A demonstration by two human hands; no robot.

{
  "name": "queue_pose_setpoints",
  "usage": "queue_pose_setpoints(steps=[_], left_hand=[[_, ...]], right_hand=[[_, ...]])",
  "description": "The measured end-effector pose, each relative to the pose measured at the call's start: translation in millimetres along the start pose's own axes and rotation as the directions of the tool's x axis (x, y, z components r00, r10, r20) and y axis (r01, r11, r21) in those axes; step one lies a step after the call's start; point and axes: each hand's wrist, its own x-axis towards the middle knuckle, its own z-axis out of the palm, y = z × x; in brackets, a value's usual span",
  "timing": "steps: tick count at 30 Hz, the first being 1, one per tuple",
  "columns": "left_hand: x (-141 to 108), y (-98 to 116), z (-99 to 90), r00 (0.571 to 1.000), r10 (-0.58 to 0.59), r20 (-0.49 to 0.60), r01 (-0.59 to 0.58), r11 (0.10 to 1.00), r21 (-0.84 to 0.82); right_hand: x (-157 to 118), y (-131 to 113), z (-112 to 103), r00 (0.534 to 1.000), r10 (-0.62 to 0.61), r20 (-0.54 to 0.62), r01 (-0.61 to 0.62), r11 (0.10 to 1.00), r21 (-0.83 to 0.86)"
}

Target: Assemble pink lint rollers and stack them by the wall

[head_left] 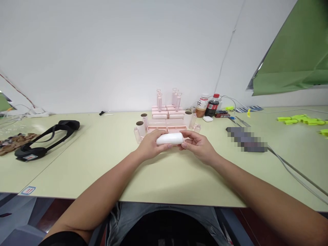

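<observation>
A white lint-roller roll [170, 138] lies sideways between my two hands, just above the table. My left hand [153, 145] is closed around its left end, thumb along the front. At the right end, the fingers of my right hand [197, 145] grip the rim, where a thin pink edge shows. Right behind the hands are open pink cases [157, 128], partly hidden by my fingers. Upright white rolls with brown cores [140, 128] and clear pink handles [137, 135] stand on either side of the cases.
Closed pink cases [160, 116] with upright pink handles [160, 103] stand near the wall. To their right are a cola bottle [212, 106], another drink bottle [202, 105] and a white earphone case [207, 119]. A black headset [48, 138] lies left; a blurred dark object [247, 139] lies right.
</observation>
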Motion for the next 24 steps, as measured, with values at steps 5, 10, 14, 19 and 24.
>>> queue_pose_setpoints(steps=[5,10,14,19,24], left_hand=[[1,-2,1.4,0.998,-0.058,0.019,0.056,0.995,0.079],[0,-4,3.2,0.999,-0.048,-0.011,0.048,0.996,0.071],[0,-5,2.9,0.999,-0.046,-0.006,0.046,0.995,0.083],[0,-6,2.7,0.999,-0.032,0.016,0.03,0.995,0.091],[0,-8,3.3,1.0,-0.005,0.028,0.002,0.994,0.11]], right_hand=[[0,4,-2,0.998,-0.046,-0.036,0.038,0.981,-0.191],[1,5,-4,0.997,-0.035,-0.065,0.013,0.951,-0.308],[2,1,-2,0.998,0.023,-0.053,-0.037,0.962,-0.269],[2,-6,-1,0.991,0.136,-0.011,-0.136,0.972,-0.191],[2,-10,-1,0.974,0.225,0.016,-0.22,0.964,-0.149]])
